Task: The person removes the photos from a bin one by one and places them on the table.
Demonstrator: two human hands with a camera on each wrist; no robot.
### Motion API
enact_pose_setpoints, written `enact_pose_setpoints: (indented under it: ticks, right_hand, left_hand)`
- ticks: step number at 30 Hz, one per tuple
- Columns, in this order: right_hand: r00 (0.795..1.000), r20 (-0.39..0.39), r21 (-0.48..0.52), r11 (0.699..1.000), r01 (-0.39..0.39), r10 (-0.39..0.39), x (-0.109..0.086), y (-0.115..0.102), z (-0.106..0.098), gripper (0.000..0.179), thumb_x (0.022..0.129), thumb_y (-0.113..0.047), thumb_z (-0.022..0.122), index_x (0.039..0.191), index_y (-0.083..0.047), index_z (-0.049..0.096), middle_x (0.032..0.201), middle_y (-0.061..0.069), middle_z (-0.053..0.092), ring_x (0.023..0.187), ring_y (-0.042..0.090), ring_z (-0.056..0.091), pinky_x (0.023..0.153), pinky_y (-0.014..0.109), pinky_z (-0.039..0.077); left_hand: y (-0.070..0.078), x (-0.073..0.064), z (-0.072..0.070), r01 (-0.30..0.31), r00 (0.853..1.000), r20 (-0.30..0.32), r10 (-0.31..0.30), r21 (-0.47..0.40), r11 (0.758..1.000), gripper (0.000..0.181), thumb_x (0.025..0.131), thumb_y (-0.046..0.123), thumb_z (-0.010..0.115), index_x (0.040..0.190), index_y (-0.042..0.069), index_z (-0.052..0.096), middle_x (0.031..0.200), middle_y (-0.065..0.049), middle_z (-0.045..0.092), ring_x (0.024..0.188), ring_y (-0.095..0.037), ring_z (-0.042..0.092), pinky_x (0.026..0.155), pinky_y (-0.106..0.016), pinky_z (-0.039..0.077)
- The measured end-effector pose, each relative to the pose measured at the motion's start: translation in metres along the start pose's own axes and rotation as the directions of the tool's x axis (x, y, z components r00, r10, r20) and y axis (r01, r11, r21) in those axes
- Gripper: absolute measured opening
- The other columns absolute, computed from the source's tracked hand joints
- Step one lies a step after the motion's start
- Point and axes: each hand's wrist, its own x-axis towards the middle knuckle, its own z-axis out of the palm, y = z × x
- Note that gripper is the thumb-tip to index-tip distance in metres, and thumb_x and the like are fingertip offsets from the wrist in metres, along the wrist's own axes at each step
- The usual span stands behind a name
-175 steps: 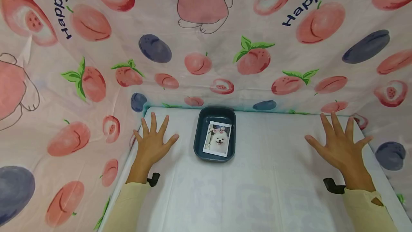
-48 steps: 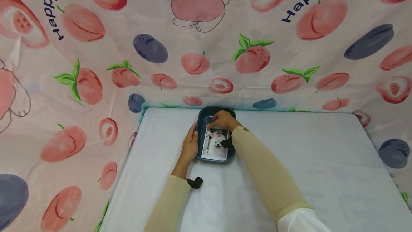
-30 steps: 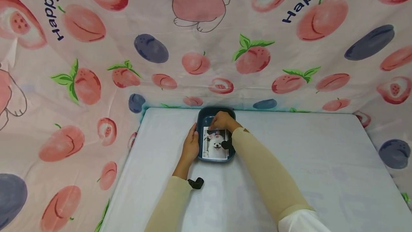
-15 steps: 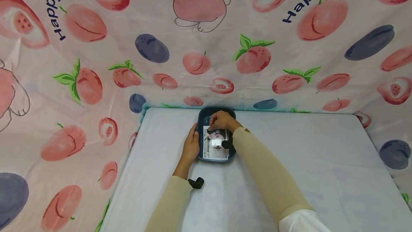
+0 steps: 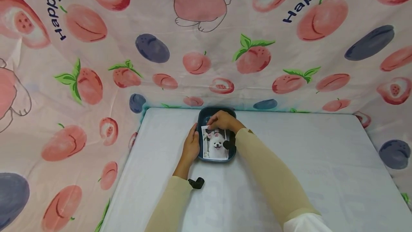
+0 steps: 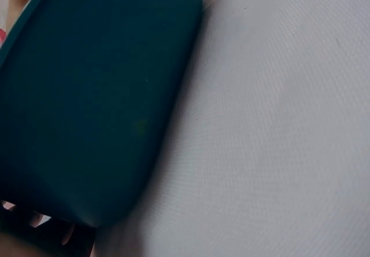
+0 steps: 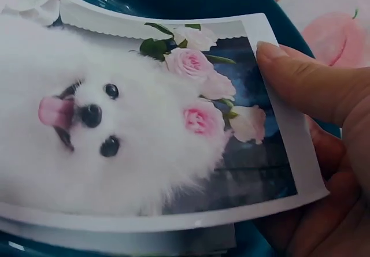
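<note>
A dark teal tray (image 5: 206,112) stands near the back edge of the table. Inside it lies a white-bordered photo (image 5: 215,153) of a fluffy white dog with pink flowers. My right hand (image 5: 226,121) reaches in from the right and pinches the photo's far edge. In the right wrist view, the thumb (image 7: 309,86) lies on top and the fingers are under the print, which bends upward at that end. Below it shows the edge of another flat sheet (image 7: 173,244). My left hand (image 5: 190,149) rests along the tray's left outer wall, fingers pointing away from me.
A white cloth covers the table (image 5: 322,160). Behind and at both sides hang fruit-printed fabric walls (image 5: 196,63), close to the tray's far end. Black wrist cameras sit at the left wrist (image 5: 197,183) and the right wrist (image 5: 229,145).
Both hands, spread apart at first, have come to the tray. The photo has straightened from its slant. Over the last second my right fingers shift along its far edge and grip it.
</note>
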Motion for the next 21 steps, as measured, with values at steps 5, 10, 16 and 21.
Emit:
enact_pose_setpoints:
  ticks: [5, 10, 16, 21]
  right_hand:
    - [0.998, 0.067, -0.067, 0.998, 0.011, -0.006, -0.004, -0.001, -0.003, 0.027, 0.091, -0.016, 0.078, 0.117, -0.02, 0.079, 0.129, 0.004, 0.071, 0.11, 0.018, 0.064, 0.102, 0.04, 0.052]
    - [0.998, 0.059, -0.113, 0.993, 0.036, -0.029, -0.011, -0.005, -0.008, 0.031, 0.092, -0.017, 0.077, 0.122, -0.022, 0.077, 0.138, 0.007, 0.066, 0.113, 0.022, 0.061, 0.104, 0.044, 0.051]
    - [0.999, -0.004, -0.076, 0.996, 0.042, -0.042, -0.018, -0.003, -0.014, 0.031, 0.092, -0.022, 0.077, 0.123, -0.019, 0.075, 0.135, 0.007, 0.067, 0.12, 0.026, 0.063, 0.105, 0.045, 0.051]
    - [0.997, -0.052, 0.001, 0.999, 0.053, -0.052, -0.024, 0.006, -0.021, 0.033, 0.092, -0.026, 0.078, 0.124, -0.019, 0.075, 0.133, 0.006, 0.068, 0.122, 0.026, 0.061, 0.105, 0.048, 0.05]
  left_hand:
    - [0.0, 0.0, 0.0, -0.009, 1.0, -0.008, 0.009, 0.009, 1.0, 0.049, 0.113, 0.032, 0.034, 0.161, 0.026, 0.033, 0.167, -0.005, 0.032, 0.156, -0.031, 0.025, 0.126, -0.056, 0.021]
    - [0.0, 0.0, 0.0, 0.0, 1.0, -0.007, 0.0, 0.011, 1.0, 0.049, 0.113, 0.032, 0.034, 0.162, 0.026, 0.032, 0.167, -0.004, 0.032, 0.156, -0.03, 0.025, 0.126, -0.056, 0.021]
    - [0.0, 0.001, 0.0, 0.011, 1.0, -0.001, -0.011, 0.01, 1.0, 0.05, 0.113, 0.032, 0.034, 0.162, 0.026, 0.031, 0.168, -0.003, 0.031, 0.157, -0.028, 0.024, 0.127, -0.055, 0.02]
    - [0.0, 0.002, 0.001, 0.034, 0.999, 0.0, -0.034, 0.024, 0.999, 0.05, 0.113, 0.034, 0.033, 0.162, 0.029, 0.03, 0.169, -0.002, 0.029, 0.158, -0.027, 0.022, 0.127, -0.055, 0.02]
